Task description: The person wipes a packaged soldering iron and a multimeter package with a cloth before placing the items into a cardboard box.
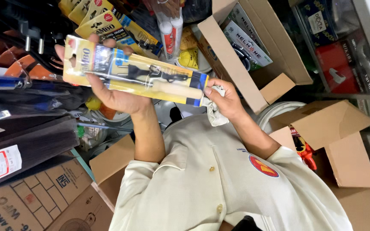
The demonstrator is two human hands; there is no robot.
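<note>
My left hand [112,96] holds up a long yellow blister pack [135,72] by its left part, fingers wrapped behind it and thumb on the front. Inside the pack is a tool with a pale wooden handle and a black front part. My right hand [228,100] grips a crumpled white cloth [214,113], and its fingers press against the right end of the pack. Both forearms reach out from my cream short-sleeved shirt [202,179].
More yellow packs of the same kind [108,21] hang at the top, beside white tubes [170,30]. An open cardboard box [236,72] with boxed goods sits top right, another open carton [339,137] at right. Dark packaged items [26,141] and printed cartons [35,196] fill the left.
</note>
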